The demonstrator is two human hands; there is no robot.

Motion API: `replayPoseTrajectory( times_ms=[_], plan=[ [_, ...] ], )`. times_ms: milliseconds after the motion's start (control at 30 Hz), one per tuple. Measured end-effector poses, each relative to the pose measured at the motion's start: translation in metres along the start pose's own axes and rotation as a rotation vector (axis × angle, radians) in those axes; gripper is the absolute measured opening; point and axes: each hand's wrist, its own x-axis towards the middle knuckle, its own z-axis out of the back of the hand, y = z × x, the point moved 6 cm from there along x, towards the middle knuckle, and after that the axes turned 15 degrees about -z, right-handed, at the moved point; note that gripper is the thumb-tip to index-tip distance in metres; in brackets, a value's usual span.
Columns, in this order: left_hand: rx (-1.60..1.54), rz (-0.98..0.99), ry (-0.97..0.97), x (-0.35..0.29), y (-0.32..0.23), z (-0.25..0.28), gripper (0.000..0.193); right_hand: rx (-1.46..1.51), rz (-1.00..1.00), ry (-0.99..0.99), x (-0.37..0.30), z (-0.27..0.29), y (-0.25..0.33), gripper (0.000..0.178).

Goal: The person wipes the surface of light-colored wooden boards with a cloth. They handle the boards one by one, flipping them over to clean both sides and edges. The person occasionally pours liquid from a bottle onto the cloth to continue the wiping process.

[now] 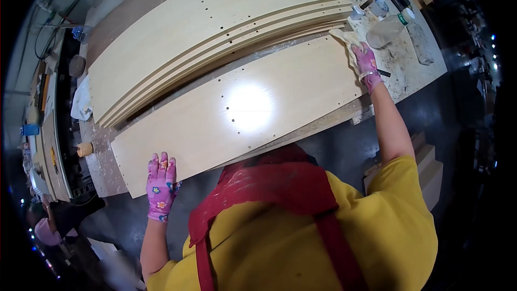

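Observation:
A long pale wooden panel (183, 124) with small dark holes lies in front of me, a bright glare on its middle. My left hand (161, 186), in a pink flowered glove, rests with fingers stretched out on the panel's near edge at the left. At the panel's far right end my right hand (365, 62), gloved the same way, is closed on a cream cloth (344, 42). Part of the cloth spreads over the panel's corner. A dark, thin-handled object (384, 73) sticks out beside my right wrist; its kind is unclear.
Beyond the panel stands a stack of similar drilled panels (161, 48). On the worktable (396, 78) at right are a clear bottle (385, 31) with a white cap and a small white bottle (356, 13). A orange-tan roll (84, 149) sits at the left edge. Another person (47, 231) is at far lower left.

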Motion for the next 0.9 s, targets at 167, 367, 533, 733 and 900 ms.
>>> replayPoseTrajectory(
  times_ms=[167, 367, 533, 733, 900],
  plan=[
    [0.003, 0.014, -0.009, 0.001, -0.008, 0.014, 0.072, -0.383, 0.314, -0.2, 0.01, 0.034, -0.008, 0.041],
    [0.11, -0.052, -0.081, 0.005, -0.009, 0.043, 0.053, -0.192, 0.204, 0.131, 0.047, 0.057, -0.019, 0.039],
    [0.116, 0.015, -0.089, 0.0, -0.018, 0.032, 0.041, -0.146, 0.161, 0.093, 0.007, 0.044, -0.013, 0.042],
    [0.071, -0.025, -0.179, -0.003, -0.017, 0.02, 0.04, 0.136, 0.013, 0.161, -0.007, 0.071, -0.037, 0.046],
    [0.03, -0.004, -0.234, -0.008, -0.018, 0.009, 0.044, -0.099, 0.082, 0.095, -0.038, 0.063, -0.018, 0.052]
  ],
)
